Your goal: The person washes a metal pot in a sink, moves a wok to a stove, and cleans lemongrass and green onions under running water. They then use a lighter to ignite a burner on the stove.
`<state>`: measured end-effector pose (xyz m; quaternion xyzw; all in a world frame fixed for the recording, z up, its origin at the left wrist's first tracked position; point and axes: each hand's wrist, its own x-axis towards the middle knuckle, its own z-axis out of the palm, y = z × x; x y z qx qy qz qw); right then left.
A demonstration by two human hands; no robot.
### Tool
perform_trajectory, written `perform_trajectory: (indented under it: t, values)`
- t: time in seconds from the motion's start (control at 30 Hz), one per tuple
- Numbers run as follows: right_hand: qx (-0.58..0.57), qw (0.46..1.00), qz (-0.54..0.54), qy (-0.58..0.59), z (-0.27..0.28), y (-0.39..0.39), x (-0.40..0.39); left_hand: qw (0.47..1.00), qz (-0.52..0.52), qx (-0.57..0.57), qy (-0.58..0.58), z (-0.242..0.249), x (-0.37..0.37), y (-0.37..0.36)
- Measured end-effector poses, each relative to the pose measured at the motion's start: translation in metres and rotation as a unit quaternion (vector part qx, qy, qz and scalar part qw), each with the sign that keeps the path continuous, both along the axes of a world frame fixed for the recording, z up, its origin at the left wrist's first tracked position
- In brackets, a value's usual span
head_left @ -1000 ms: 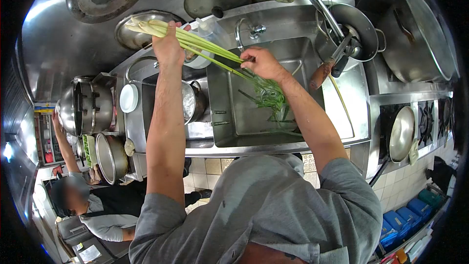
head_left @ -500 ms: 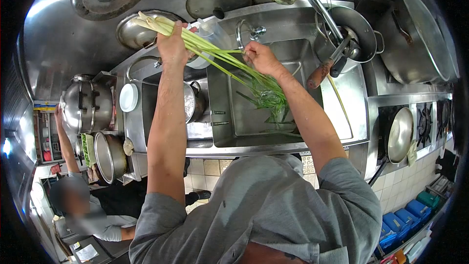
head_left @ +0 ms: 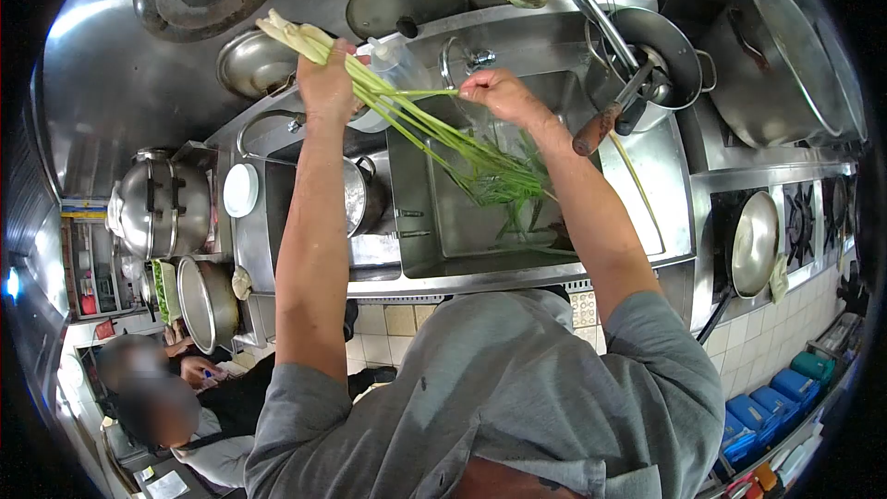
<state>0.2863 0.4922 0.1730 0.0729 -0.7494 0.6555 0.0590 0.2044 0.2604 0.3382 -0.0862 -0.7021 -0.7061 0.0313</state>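
Note:
My left hand (head_left: pixel 325 91) is wrapped around a bunch of lemongrass stalks (head_left: pixel 420 127), long and green with pale thick ends. Those pale ends stick out past the hand at upper left, and the leafy ends hang down into the sink basin (head_left: pixel 443 263). Between the fingertips of my right hand (head_left: pixel 504 94) is the end of a single stalk (head_left: pixel 423 93), drawn out sideways from the bunch. Under the leaves, some loose greens lie low in the basin.
Behind the basin stands a curved faucet (head_left: pixel 447 60). A steel pot (head_left: pixel 695 55) with tongs and a wooden-handled tool stands at right, beside a loose stalk (head_left: pixel 637 180). A small pot (head_left: pixel 365 199) sits left. Co-workers (head_left: pixel 148 388) are at lower left.
My right hand has moved slightly right and up, pulling one stalk out from the bunch. The leafy ends have swung right. At left, the co-worker's raised arm is down and a second person shows.

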Motion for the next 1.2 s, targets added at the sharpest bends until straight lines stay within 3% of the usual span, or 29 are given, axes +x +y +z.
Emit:
perform_trajectory:
  t: [0.03,0.1,0.33,0.5,0.63,0.73,0.8,0.87,0.97,1.07,1.13,1.2]
  values:
    - [0.000,1.000,0.000,0.001,-0.002,0.003,-0.001,0.999,-0.002,-0.031,0.006,0.000,0.002,0.003]
    - [0.109,0.986,-0.123,-0.022,0.025,0.007,0.010,0.998,-0.002,-0.063,0.013,0.000,0.007,0.006]
    - [0.149,0.969,-0.197,-0.016,0.065,0.004,0.050,0.997,0.017,-0.074,-0.031,-0.005,0.001,0.006]
    - [0.112,0.951,-0.289,0.018,0.060,-0.014,0.070,0.988,0.051,-0.145,0.035,-0.020,-0.010,0.012]
    - [0.117,0.947,-0.300,0.003,0.065,-0.009,0.087,0.990,0.024,-0.139,0.028,-0.014,0.001,0.015]
    - [0.210,0.945,-0.249,-0.025,0.049,-0.003,0.086,0.989,-0.016,-0.144,0.041,-0.017,0.004,0.014]
    - [0.087,0.993,-0.069,-0.045,0.060,-0.011,0.078,0.993,-0.051,-0.106,0.026,-0.017,0.008,0.014]
    - [0.000,0.995,0.011,-0.101,0.107,-0.029,0.077,0.991,-0.114,-0.058,0.027,-0.018,0.015,0.018]
    - [0.065,0.995,0.014,-0.069,0.123,-0.059,0.037,0.990,-0.133,-0.047,0.011,-0.017,0.026,0.033]
    - [0.052,0.994,-0.079,-0.045,0.111,-0.085,0.015,0.991,-0.117,-0.063,0.017,-0.017,0.027,0.035]
    - [0.159,0.978,-0.138,-0.001,0.103,-0.086,0.009,0.993,-0.106,-0.056,0.011,-0.021,0.023,0.034]
    - [0.161,0.979,-0.125,0.011,0.095,-0.086,0.013,0.992,-0.115,-0.059,0.007,-0.025,0.019,0.029]
